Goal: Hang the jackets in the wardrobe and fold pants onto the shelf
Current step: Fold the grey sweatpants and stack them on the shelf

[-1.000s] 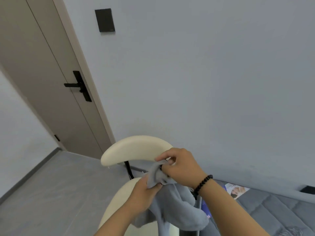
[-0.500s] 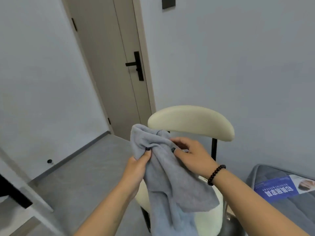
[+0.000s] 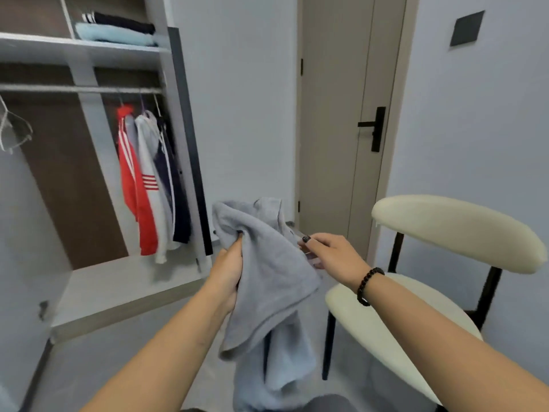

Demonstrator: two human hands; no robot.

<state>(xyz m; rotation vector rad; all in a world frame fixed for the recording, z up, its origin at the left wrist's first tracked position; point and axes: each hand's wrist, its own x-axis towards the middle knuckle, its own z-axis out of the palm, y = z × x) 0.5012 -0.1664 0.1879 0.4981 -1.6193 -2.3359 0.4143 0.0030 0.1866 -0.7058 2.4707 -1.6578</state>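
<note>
In front of the open wardrobe (image 3: pixel 89 179): soft grey fabric garment (image 3: pixel 267 281) held in mid-air, long axis vertical, bulk hanging down.
Left hand (image 3: pixel 227 270) grips a bunched upper fold, thumb curled over it; right hand (image 3: pixel 332 254) just right of that grip pinches the garment's edge. Left of the grip: red, white and navy jackets (image 3: pixel 151 179) on the rail, folded clothes (image 3: pixel 116 29) on the shelf above. Right: cream padded chair (image 3: pixel 451 230). Versus 0.5 s ago, view has swung left, wardrobe now visible. No readable writing.
</note>
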